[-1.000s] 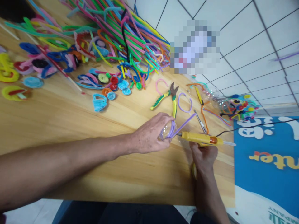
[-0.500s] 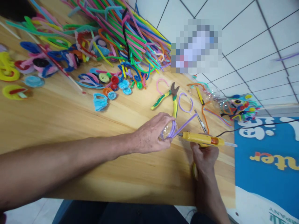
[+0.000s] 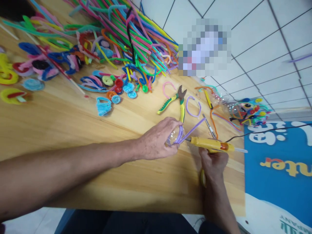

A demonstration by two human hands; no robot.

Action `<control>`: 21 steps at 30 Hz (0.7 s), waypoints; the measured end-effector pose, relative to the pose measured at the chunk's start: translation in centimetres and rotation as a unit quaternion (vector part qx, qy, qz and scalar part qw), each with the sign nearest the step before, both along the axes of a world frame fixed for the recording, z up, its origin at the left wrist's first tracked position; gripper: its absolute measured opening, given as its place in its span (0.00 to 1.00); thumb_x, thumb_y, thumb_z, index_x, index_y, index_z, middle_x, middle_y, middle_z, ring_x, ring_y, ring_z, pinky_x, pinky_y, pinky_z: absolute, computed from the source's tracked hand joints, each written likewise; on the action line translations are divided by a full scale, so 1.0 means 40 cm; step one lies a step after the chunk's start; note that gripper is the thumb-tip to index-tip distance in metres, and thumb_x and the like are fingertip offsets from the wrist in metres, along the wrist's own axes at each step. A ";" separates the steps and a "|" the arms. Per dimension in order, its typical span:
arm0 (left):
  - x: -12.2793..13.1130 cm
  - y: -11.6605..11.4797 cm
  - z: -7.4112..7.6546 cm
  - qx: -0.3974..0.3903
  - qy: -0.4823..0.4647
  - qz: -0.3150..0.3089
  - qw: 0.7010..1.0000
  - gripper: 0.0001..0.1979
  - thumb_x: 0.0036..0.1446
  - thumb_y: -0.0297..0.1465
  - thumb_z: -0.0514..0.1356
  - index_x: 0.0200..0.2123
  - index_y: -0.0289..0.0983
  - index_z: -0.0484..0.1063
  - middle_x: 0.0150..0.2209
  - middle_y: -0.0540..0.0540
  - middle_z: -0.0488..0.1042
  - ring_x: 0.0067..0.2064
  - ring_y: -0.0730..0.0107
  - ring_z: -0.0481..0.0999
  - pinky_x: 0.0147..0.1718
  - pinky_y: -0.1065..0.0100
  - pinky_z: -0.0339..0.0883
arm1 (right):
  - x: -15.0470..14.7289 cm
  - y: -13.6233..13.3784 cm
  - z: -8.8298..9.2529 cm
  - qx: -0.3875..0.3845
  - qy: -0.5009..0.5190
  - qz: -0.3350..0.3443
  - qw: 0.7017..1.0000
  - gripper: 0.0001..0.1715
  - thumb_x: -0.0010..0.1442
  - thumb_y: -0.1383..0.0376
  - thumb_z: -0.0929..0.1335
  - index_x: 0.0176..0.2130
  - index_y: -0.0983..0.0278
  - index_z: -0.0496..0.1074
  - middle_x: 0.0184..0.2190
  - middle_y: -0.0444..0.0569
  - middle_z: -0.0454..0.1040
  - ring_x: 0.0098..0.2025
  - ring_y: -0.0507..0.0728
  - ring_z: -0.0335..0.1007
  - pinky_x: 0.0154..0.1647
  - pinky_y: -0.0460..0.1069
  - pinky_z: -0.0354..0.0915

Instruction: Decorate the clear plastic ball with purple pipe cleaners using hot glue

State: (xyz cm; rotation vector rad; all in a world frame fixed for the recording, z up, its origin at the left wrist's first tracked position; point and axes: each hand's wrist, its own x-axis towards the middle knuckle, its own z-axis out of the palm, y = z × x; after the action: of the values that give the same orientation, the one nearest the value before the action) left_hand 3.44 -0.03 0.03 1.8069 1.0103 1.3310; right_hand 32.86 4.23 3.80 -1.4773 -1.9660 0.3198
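L hand [image 3: 157,139] grips clear ball [image 3: 173,138], mostly hidden | R hand [image 3: 212,164] clamps glue gun [image 3: 209,144], handle hidden

The left hand [image 3: 157,140] lies at the end of a long bare forearm stretched in from the lower left, knuckles up, its fingers [image 3: 172,123] curled shut with the thumb tucked just beneath them. The right hand [image 3: 212,162] rises from the lower edge, wrist bent, fingers wrapped closed, just beside the left fingertips.
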 end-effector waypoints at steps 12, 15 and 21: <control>-0.001 -0.001 0.003 -0.004 0.004 0.001 1.000 0.29 0.64 0.30 0.64 0.66 0.40 0.61 0.63 0.33 0.74 0.68 0.46 0.76 0.67 0.40 0.76 | -0.002 0.000 0.000 0.007 -0.021 0.023 0.999 0.02 0.56 0.64 0.73 0.33 0.60 0.79 0.28 0.45 0.81 0.29 0.56 0.75 0.33 0.50 0.73; 0.001 -0.001 0.002 -0.007 0.002 0.000 1.000 0.29 0.64 0.30 0.64 0.66 0.40 0.61 0.63 0.33 0.74 0.67 0.46 0.76 0.67 0.40 0.76 | -0.008 0.000 0.004 0.005 -0.016 0.019 1.000 0.04 0.56 0.62 0.73 0.33 0.60 0.79 0.28 0.45 0.81 0.29 0.56 0.75 0.32 0.50 0.72; 0.001 0.001 0.005 -0.015 0.005 -0.003 1.000 0.30 0.64 0.30 0.65 0.66 0.42 0.61 0.63 0.34 0.74 0.68 0.45 0.76 0.67 0.39 0.76 | -0.013 -0.002 0.002 0.004 -0.012 0.001 1.000 0.05 0.57 0.61 0.74 0.32 0.60 0.79 0.29 0.47 0.82 0.29 0.57 0.76 0.34 0.51 0.75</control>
State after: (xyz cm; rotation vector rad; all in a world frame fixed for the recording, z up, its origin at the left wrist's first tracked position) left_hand 3.48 -0.01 0.22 1.7938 1.0239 1.2972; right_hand 32.33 4.16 3.89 -1.4811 -1.9852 0.2949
